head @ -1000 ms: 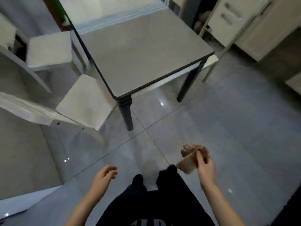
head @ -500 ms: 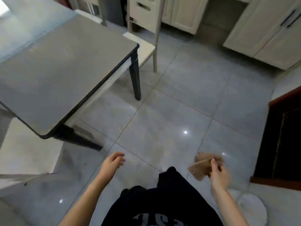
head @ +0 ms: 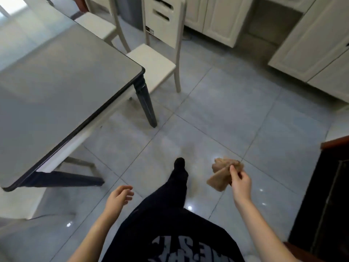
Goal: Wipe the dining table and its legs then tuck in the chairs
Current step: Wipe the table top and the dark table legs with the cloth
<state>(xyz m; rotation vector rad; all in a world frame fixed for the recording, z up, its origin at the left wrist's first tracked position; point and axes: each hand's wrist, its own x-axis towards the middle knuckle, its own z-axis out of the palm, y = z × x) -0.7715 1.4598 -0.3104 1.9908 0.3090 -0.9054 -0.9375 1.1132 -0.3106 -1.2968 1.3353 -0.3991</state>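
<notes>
The grey dining table (head: 62, 87) with a dark rim fills the upper left. One dark table leg (head: 146, 104) stands at its far right corner and another leg (head: 64, 179) shows under the near corner. A cream chair (head: 154, 61) is partly pulled out beyond the far right corner. A second cream chair (head: 94, 25) sits further back along the same side. My right hand (head: 240, 183) pinches a crumpled brown cloth (head: 221, 174) low on the right, well away from the table. My left hand (head: 117, 199) hangs with its fingers loosely curled, holding nothing.
Cream cabinets (head: 311, 44) line the back and right. A dark wooden unit (head: 324, 195) stands at the right edge. Part of a white chair seat (head: 17, 203) shows at the lower left under the near table corner. Glossy grey floor tiles (head: 236, 114) lie between table and cabinets.
The view has swung rightward along the table's side, bringing the far right leg and the cream chair nearer. The cloth stays pinched in my right hand; my left hand stays empty.
</notes>
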